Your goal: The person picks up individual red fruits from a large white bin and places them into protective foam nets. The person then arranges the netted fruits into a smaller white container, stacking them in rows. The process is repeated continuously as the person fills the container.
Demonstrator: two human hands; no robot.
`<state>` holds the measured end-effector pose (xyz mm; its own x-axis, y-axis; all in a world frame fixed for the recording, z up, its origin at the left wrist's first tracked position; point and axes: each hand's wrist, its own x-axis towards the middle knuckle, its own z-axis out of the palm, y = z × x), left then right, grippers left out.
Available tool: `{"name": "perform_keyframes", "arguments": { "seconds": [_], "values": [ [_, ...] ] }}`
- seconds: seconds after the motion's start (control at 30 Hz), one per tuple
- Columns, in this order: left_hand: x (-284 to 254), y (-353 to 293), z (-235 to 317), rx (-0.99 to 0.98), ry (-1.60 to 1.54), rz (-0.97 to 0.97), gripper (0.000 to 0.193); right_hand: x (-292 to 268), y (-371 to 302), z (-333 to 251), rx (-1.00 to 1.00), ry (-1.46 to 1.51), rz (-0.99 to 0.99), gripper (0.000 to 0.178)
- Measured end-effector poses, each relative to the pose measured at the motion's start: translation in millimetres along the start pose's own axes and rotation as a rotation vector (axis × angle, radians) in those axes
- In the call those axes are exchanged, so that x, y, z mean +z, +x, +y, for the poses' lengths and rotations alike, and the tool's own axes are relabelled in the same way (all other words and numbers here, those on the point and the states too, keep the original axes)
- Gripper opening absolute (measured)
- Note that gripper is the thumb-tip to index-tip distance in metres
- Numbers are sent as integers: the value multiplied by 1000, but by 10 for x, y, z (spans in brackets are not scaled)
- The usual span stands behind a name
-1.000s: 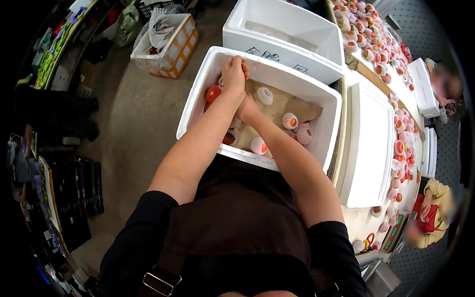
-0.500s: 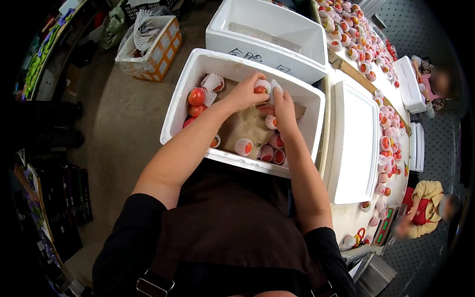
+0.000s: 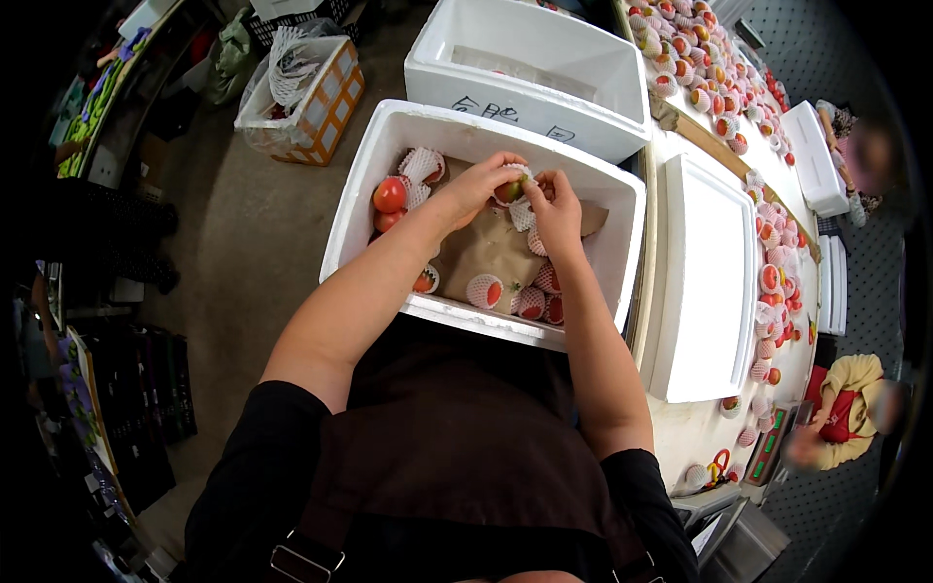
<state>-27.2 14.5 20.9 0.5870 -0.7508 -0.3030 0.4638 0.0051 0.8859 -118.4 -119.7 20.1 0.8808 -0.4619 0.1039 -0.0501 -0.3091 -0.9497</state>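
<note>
Above the open white foam box (image 3: 342,209), my left hand (image 3: 474,194) holds a red and green tomato (image 3: 509,191) with white foam net at its top. My right hand (image 3: 557,216) is closed at the tomato's right side, fingertips pinching a white foam net sleeve (image 3: 523,216). Brown paper (image 3: 486,251) lies across the middle of the box. Bare red tomatoes (image 3: 390,194) sit at its left end, beside foam-netted ones (image 3: 422,165). More netted tomatoes (image 3: 484,291) rest along the near side and right.
Another white foam box (image 3: 530,126) stands just beyond. On the right, a white foam lid (image 3: 705,282) lies on a table with many netted tomatoes (image 3: 768,282). A scale (image 3: 770,445) and two people are farther right. A carton (image 3: 316,107) holding foam nets stands at far left.
The tomato in my left hand has turned, showing its green part. My right hand has come closer to it, and the foam net has moved from above its fingers to below the tomato.
</note>
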Motion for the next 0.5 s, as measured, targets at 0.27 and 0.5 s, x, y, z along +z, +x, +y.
{"name": "perform_keyframes", "arguments": {
  "seconds": [0.27,0.5],
  "values": [
    [-18,-31,74,-5,-352,-72,34,-139,86,51,528,1000,-11,7],
    [-24,-3,45,-159,-530,-117,35,-106,120,280,491,841,28,11]
  ]
}}
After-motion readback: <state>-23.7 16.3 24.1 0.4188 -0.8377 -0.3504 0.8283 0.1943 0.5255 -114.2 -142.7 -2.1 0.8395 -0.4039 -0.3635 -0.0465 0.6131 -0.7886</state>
